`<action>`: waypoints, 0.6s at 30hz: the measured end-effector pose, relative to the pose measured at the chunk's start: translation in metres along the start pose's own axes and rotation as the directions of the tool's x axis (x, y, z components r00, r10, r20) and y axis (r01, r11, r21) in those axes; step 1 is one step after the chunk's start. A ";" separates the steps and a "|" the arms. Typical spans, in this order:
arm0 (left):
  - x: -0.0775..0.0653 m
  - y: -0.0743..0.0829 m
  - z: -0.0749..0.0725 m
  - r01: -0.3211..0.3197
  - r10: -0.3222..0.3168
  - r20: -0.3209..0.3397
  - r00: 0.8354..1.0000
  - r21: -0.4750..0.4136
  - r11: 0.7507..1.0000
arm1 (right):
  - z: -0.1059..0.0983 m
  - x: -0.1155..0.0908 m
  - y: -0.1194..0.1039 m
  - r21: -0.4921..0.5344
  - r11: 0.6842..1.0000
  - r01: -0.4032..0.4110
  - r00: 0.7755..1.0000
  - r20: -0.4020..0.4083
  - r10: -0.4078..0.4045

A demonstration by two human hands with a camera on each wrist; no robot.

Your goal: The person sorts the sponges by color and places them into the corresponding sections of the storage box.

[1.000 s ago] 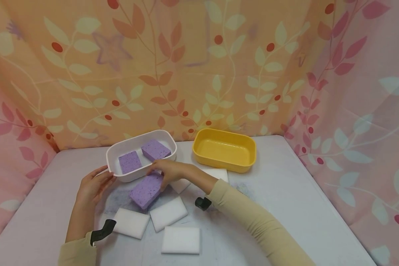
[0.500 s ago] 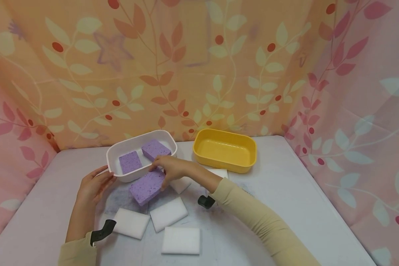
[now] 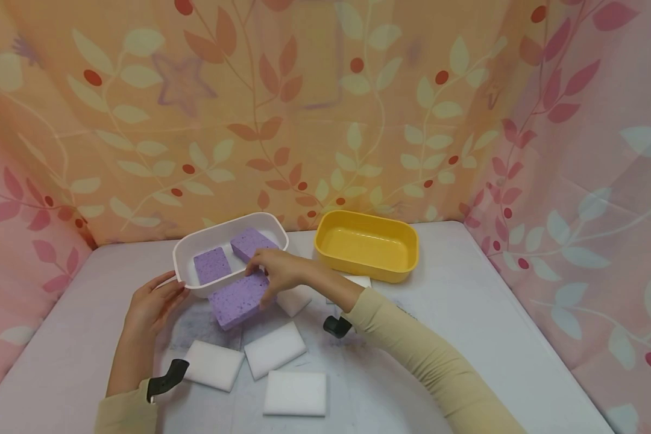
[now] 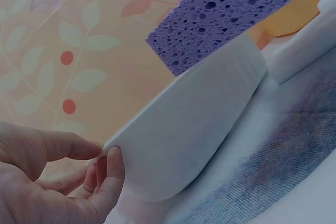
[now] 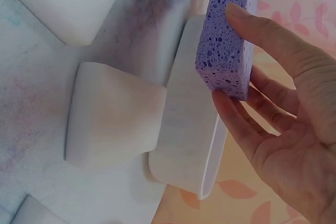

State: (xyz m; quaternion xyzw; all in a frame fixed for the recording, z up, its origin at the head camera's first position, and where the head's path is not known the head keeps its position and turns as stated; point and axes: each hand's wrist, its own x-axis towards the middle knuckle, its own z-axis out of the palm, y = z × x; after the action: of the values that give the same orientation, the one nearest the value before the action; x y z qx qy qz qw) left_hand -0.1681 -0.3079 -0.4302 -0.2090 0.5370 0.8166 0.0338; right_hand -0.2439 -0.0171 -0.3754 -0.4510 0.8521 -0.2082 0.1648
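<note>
purple dark-speckled sponge (image 3: 237, 301) | white tray (image 4: 184, 124) | yellow tray (image 3: 366, 242) | orange leaf-print curtain (image 3: 325, 108)

Head view: the right hand (image 3: 283, 271) partly hides the right end of the held purple sponge (image 3: 237, 302) and 1 white block (image 3: 294, 301); the right forearm (image 3: 332, 284) partly hides a 2nd white block (image 3: 360, 281). The bottom edge crops 2 sleeves (image 3: 423, 355). In 2 wrist views, the top edge crops the held purple sponge. The left wrist view crops the left hand (image 4: 39, 195) and yellow tray (image 4: 299, 11).

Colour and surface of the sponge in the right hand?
The sponge is purple, peppered with dark pores; clearest in the left wrist view.
</note>
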 end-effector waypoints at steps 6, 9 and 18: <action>-0.001 -0.001 -0.001 -0.031 0.031 0.029 0.999 -0.007 0.999 | -0.002 0.002 -0.003 -0.001 1.000 -0.006 1.000 -0.028 0.006; -0.001 -0.001 -0.001 -0.040 0.040 0.038 0.998 -0.011 0.999 | -0.003 0.004 -0.005 -0.012 1.000 0.000 0.999 -0.042 0.000; 0.000 -0.001 -0.001 -0.030 0.030 0.032 0.999 -0.012 0.999 | -0.006 0.010 -0.008 -0.025 1.000 -0.015 0.997 -0.074 0.013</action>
State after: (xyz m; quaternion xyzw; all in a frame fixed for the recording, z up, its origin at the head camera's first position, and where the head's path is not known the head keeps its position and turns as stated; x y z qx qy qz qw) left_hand -0.1671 -0.3082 -0.4313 -0.1879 0.5349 0.8233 0.0289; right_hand -0.2464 -0.0279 -0.3671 -0.4391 0.8634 -0.2126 0.1288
